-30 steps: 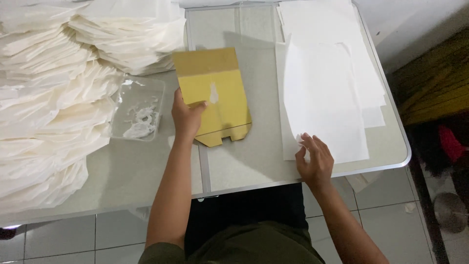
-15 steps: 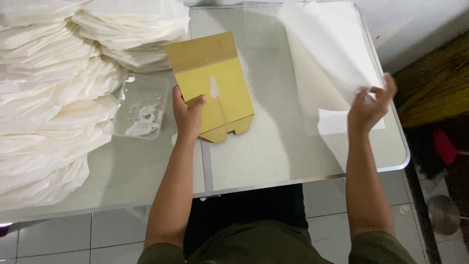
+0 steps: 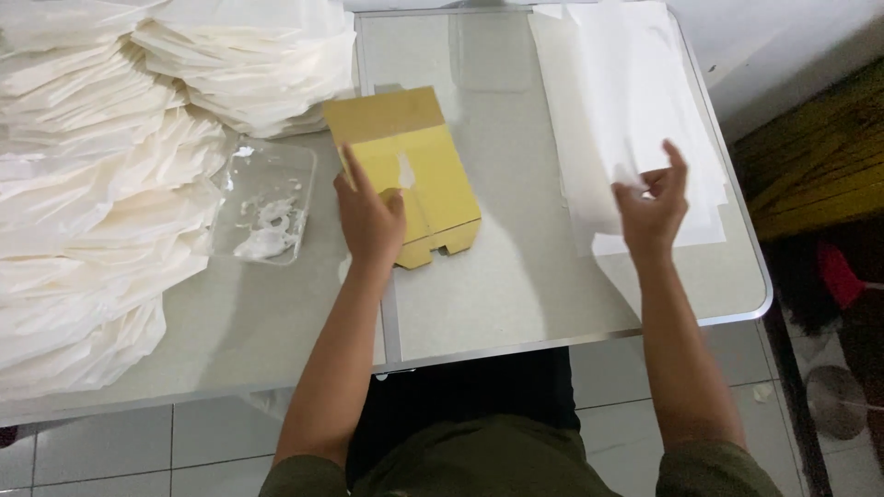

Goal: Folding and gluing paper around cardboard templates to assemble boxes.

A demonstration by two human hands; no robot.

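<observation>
Flat yellow carton [image 3: 410, 170] lies mid-bench [image 3: 479, 304], left hand [image 3: 368, 216] pressing flat on its near left corner, as before. Right of the carton, the right hand [image 3: 656, 198] pinches a white sheet [image 3: 626, 110], now drawn lower than half a second ago. A clear tray [image 3: 267, 202] sits left.

We see one flattened yellow-brown cardboard box [image 3: 405, 175] lying mid-worktop [image 3: 516, 304], its far flap a duller brown, notched tabs at its near edge. Just left of it sits a clear, shallow plastic tray [image 3: 267, 202] with white smears inside. No labels, signs or screens show.
</observation>
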